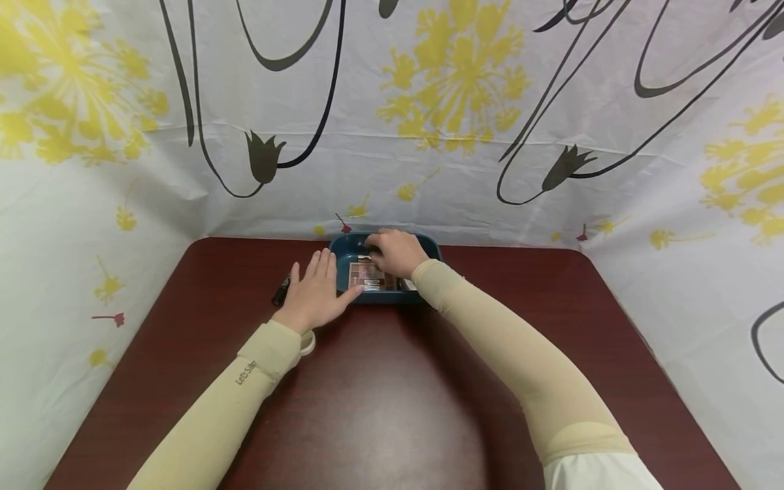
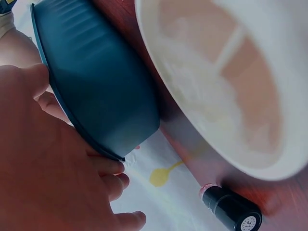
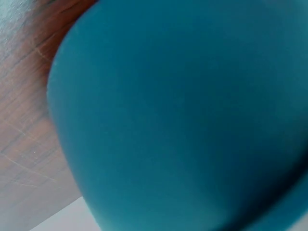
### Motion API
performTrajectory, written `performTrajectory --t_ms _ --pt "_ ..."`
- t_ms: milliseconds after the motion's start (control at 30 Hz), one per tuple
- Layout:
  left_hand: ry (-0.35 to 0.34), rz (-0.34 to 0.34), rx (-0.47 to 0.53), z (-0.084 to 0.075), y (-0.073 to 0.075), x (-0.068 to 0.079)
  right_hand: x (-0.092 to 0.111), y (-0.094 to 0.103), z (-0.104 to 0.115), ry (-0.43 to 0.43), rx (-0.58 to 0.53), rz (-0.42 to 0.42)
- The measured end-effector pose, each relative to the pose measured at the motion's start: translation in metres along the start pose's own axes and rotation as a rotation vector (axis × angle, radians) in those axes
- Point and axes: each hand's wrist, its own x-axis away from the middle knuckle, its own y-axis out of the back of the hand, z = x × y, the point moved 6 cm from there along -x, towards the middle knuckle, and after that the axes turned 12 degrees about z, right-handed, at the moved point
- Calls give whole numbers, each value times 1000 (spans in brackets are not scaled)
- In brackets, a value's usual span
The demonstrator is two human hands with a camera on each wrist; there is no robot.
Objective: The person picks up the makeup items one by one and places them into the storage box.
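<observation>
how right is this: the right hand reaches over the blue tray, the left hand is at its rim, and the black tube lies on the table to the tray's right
The side is wrong: the black tube lies on the table to the left of the blue tray, as the head view shows. The rest stands.

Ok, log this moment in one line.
left hand: fingers straight at rim of blue rounded tray; right hand: over tray, grip unclear; rectangular brownish item: inside tray; black cylindrical tube: on dark-red table
</observation>
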Motion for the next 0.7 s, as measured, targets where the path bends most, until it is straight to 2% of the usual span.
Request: performTrajectory --t_ms 400,700 --pt "-14 -13 4 1 1 -1 9 12 0 17 -107 -45" --pt "-24 -20 14 3 -1 1 25 17 3 4 -148 -56"
